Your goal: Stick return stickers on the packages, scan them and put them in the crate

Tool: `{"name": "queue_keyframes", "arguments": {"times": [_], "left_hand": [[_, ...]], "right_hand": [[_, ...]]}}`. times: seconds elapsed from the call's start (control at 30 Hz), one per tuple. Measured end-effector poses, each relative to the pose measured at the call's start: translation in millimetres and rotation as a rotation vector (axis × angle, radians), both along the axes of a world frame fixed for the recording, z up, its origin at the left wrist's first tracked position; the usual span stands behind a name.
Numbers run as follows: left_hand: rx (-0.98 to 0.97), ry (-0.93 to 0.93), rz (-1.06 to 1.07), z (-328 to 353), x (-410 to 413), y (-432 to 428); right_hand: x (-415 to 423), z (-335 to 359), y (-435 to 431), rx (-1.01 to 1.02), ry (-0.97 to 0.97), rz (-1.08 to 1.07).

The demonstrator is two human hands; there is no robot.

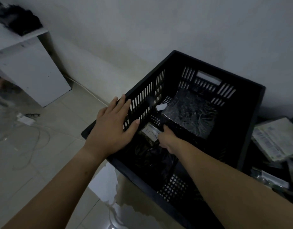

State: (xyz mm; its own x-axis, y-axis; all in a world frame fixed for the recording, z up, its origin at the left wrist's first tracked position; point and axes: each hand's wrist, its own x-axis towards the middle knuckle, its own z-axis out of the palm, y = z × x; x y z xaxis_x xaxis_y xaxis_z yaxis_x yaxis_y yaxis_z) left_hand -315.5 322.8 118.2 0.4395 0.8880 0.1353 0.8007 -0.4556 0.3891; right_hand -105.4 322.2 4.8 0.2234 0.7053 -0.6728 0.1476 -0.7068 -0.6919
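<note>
Stowing looks like the step in hand. The right hand (167, 139) reaches down inside the black slatted plastic crate (220, 70) and rests on a dark film-wrapped package (149, 152) lying at the crate's near-left side. That package bears a white paper sticker with handwritten lettering (151, 132), so labelling seems done for it. The right hand's fingers point down out of sight, and I cannot tell whether they pinch the wrap or only press it. The left hand (112, 123) lies spread flat, fingers straight, over the crate's left rim, steadying it.

Inside the crate I count two packages: the one under the right hand, and a bulkier black-wrapped parcel (190, 116) towards the far wall, with a small white sticker (161, 106) at its left edge. Outside the crate, to its right, lie at least two more: a pale flat printed packet (274, 139) and a dim long one (271, 177) nearer. The heap is too dark to count further.

The next move, I judge, calls for letting go of the package, lifting the right hand clear of the crate's wall and turning to that heap for another.
</note>
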Motion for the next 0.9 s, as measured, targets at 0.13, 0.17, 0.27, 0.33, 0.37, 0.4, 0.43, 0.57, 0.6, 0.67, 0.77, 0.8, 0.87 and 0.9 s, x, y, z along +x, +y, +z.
{"name": "queue_keyframes", "arguments": {"times": [0.13,0.17,0.27,0.33,0.37,0.4,0.43,0.57,0.6,0.67,0.77,0.8,0.87,0.9], "left_hand": [[-0.027,-0.007,0.006,-2,-4,2],[-0.022,-0.012,-0.003,-1,-6,2],[0.061,0.004,-0.074,7,-2,-7],[0.066,-0.043,-0.118,16,17,-22],[0.057,-0.084,-0.153,20,32,-35],[0.043,-0.135,-0.197,24,49,-51],[0.010,-0.192,-0.241,28,68,-70],[-0.192,-0.323,-0.391,36,146,-146],[-0.214,-0.322,-0.434,33,162,-160],[-0.229,-0.257,-0.506,20,187,-180],[-0.072,-0.039,-0.556,-3,204,-191],[-0.021,0.011,-0.567,-6,205,-191],[-0.001,0.057,-0.557,-6,206,-192],[0.011,0.080,-0.551,-4,206,-192]], "right_hand": [[2,40,-17,0.070,-0.158,0.199],[2,58,-27,0.109,-0.185,0.274],[10,125,-78,0.261,-0.257,0.476],[23,158,-123,0.371,-0.345,0.546],[32,170,-148,0.433,-0.405,0.555],[41,177,-173,0.502,-0.470,0.547],[53,183,-197,0.561,-0.533,0.528],[108,173,-294,0.536,-0.656,0.400],[120,167,-319,0.502,-0.652,0.351],[142,150,-370,0.408,-0.602,0.250],[165,117,-439,0.225,-0.503,0.191],[171,105,-457,0.175,-0.489,0.203],[180,85,-485,0.104,-0.442,0.210],[183,76,-496,0.084,-0.401,0.200]]}}
